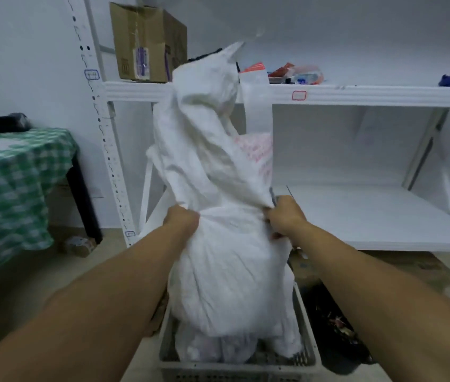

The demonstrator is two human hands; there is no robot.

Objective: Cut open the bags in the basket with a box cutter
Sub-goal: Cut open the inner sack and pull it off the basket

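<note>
The left hand and the right hand are each clenching a fold of the one white woven sack, which is standing upright in the single grey basket. The fabric is appearing soft, slack and probably light but slippery, so gripping at the gathered neck is advisable. At least one further bag is lying beneath it.
</note>
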